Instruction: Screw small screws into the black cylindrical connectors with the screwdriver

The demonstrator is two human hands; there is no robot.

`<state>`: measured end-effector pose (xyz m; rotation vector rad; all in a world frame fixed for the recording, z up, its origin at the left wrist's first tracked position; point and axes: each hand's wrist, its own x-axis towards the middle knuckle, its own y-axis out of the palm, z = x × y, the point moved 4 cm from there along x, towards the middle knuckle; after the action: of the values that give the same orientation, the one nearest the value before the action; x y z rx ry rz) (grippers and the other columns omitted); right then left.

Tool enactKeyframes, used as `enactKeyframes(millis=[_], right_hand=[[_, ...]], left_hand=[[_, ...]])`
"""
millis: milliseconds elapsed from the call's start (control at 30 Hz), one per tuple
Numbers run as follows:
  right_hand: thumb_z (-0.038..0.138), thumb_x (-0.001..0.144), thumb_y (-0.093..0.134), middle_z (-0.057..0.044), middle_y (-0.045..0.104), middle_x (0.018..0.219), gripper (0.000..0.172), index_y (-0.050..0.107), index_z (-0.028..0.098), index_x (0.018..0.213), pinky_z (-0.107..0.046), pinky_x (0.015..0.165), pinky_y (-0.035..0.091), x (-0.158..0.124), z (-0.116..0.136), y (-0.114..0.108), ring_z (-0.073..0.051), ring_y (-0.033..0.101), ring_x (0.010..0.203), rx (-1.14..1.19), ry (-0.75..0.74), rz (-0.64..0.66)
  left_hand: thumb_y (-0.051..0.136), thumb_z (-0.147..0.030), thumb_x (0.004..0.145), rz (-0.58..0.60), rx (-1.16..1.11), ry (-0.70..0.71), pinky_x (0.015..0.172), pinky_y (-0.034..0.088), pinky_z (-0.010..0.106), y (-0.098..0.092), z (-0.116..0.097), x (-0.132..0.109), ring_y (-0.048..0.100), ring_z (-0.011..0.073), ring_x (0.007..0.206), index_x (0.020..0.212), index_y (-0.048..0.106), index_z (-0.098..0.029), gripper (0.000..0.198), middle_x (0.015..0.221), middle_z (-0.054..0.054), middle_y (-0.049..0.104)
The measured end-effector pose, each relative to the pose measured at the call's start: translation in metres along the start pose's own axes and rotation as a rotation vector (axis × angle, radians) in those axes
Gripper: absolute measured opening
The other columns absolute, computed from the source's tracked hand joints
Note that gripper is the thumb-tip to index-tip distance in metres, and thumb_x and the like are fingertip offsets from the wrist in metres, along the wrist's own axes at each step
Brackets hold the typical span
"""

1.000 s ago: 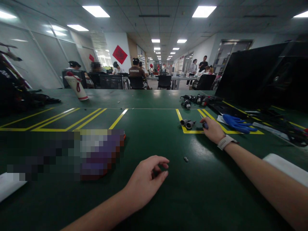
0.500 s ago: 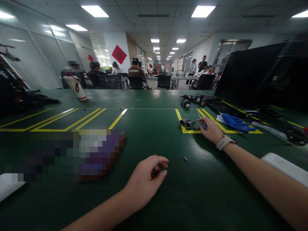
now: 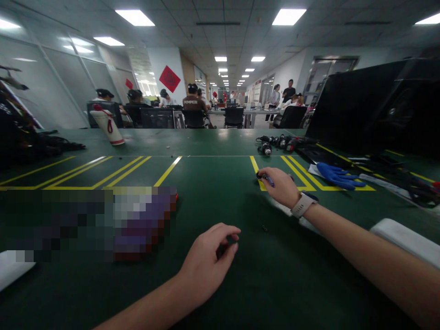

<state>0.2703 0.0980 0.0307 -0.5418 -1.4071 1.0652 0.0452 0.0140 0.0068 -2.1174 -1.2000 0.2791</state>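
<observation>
My left hand hovers over the near middle of the green table, fingers curled loosely and thumb apart, with nothing in it. To its right lie two tiny ring-shaped parts, like nuts, touching each other. My right hand, with a watch on its wrist, is closed around a slim screwdriver with a purple handle. Its fingertips are at a grey cylindrical metal fitting inside the yellow tape outline; whether they grip it I cannot tell. The hand covers most of this spot, including a second fitting.
A blue glove lies at right, with a large black case behind it. Dark cylindrical parts with cables sit at the back. A white-and-red cup stands back left. A blurred purple-and-orange object is left of my left hand.
My right hand has moved left with the screwdriver, over the grey fittings, and now hides most of them. My left hand has stayed nearly still.
</observation>
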Motion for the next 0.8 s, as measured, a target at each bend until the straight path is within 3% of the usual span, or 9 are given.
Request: enactKeyframes(millis=[267, 500, 800], right_hand=[[0.012, 0.073, 0.059, -0.01, 0.066, 0.091, 0.024, 0.056, 0.016, 0.096, -0.035, 0.068, 0.046, -0.006, -0.019, 0.006, -0.026, 0.06, 0.084, -0.123, 0.081, 0.106], [0.017, 0.076, 0.058, -0.011, 0.063, 0.098, 0.018, 0.055, 0.016, 0.095, -0.035, 0.068, 0.045, -0.005, -0.028, 0.008, -0.027, 0.058, 0.083, -0.216, 0.116, 0.083], [-0.002, 0.074, 0.045, -0.014, 0.063, 0.088, 0.026, 0.055, 0.015, 0.09, -0.03, 0.057, 0.039, -0.008, -0.025, -0.004, -0.025, 0.059, 0.073, -0.307, 0.096, 0.085]], left_hand=[[0.049, -0.017, 0.081, 0.054, 0.02, -0.013, 0.06, 0.044, 0.025, -0.001, -0.007, 0.0, 0.056, 0.0128, 0.07, 0.1, 0.06, -0.022, 0.023, 0.092, 0.002, 0.062], [0.049, -0.015, 0.08, 0.021, 0.018, 0.012, 0.06, 0.045, 0.025, -0.003, -0.007, -0.001, 0.057, 0.0133, 0.071, 0.1, 0.061, -0.022, 0.024, 0.093, 0.002, 0.063], [0.049, -0.014, 0.08, 0.012, 0.029, 0.039, 0.061, 0.046, 0.025, -0.001, -0.005, -0.002, 0.058, 0.0129, 0.071, 0.101, 0.061, -0.024, 0.025, 0.093, 0.001, 0.063]])
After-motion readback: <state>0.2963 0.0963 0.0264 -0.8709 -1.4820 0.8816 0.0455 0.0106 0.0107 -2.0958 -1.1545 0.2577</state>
